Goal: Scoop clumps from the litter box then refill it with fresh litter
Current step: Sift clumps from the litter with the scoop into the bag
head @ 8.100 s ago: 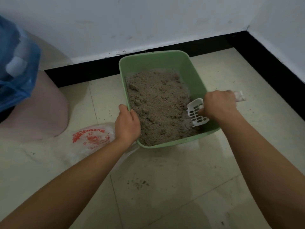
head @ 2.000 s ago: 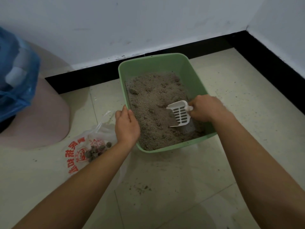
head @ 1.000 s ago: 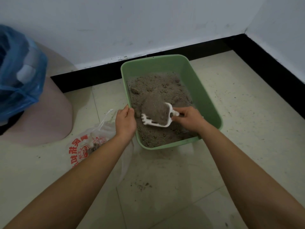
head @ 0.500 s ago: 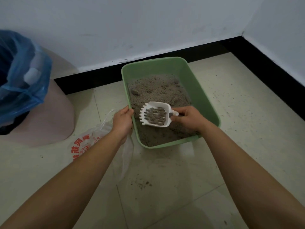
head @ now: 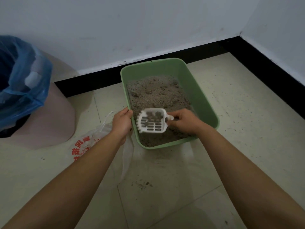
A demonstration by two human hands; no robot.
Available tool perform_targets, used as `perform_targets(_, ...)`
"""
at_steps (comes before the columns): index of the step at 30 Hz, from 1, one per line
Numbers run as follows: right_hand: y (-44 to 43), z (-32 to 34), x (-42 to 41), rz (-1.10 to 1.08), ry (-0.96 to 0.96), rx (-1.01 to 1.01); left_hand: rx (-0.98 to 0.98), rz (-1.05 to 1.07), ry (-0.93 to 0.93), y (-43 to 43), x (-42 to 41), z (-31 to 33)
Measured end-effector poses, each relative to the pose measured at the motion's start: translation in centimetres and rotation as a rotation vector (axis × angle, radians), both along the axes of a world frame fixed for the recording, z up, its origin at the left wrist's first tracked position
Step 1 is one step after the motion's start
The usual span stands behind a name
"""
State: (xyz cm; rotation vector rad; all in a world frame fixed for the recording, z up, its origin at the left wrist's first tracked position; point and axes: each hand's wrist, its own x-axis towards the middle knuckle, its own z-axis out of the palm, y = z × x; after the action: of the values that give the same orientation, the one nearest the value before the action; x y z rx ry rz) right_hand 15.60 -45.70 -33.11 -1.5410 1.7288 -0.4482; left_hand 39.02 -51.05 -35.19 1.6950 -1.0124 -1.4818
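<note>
Shake the scoop over the box, then tip it in the bag

The right hand (head: 184,122) is closed around the handle of the white scoop (head: 152,120). The scoop hangs over the near left part of the green litter box (head: 204,103), just above the litter (head: 158,95). Dark clumps (head: 153,115) sit in the scoop, and the slots under them look mostly clear. The scoop looks a bit blurry.

The left hand (head: 123,123) grips the left rim of the box, at about 9 o'clock from the scoop. This should stop the box from sliding on the floor (head: 165,187).

The clear bag with red letters (head: 89,142) lies on the floor at about 8 o'clock from the box, partly under the left arm. It looks like the place for the clumps.

To do this step well, keep the scoop flat so no clump rolls off. Give it small, soft shakes while it is over the box, so loose litter falls back in. Then carry it low and slow over the left rim to the bag. The bag lies flat, so its mouth may need to be held open first. Tip the scoop only when it is right over the bag
</note>
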Motion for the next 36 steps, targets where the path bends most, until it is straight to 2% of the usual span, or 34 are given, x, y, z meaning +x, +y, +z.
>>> perform_targets(7,0.2,0.1,0.3,0.021,0.012,0.004,-0.001,-0.057,-0.005,-0.1,0.3,0.5)
perform_targets(11,0.3,0.5,0.5,-0.038,-0.038,-0.022,0.051,-0.159,-0.01,-0.4,1.1,1.3)
perform_targets(13,0.3,0.8,0.6,-0.012,-0.005,-0.029,0.066,-0.2,-0.019,-0.7,1.8,2.1)
perform_targets(18,0.0,1.4,1.3,-0.074,-0.033,-0.063,-0.12,-0.056,-0.09,-1.5,4.4,3.5)
perform_targets(24,0.0,2.1,2.2,-0.116,0.022,-0.087,-0.294,-0.042,-0.387,-1.2,9.0,2.9)
perform_targets(30,0.4,2.3,3.3,-0.145,0.075,-0.092,-0.365,-0.377,-0.876,0.6,12.7,2.2)
perform_targets(34,0.3,3.6,4.4,-0.255,-0.06,-0.113,-0.357,-0.551,-1.188,1.8,14.3,2.2)
perform_targets(36,0.2,4.8,5.5,-0.293,-0.142,-0.14,-0.288,-0.58,-1.248,2.0,15.1,2.1)
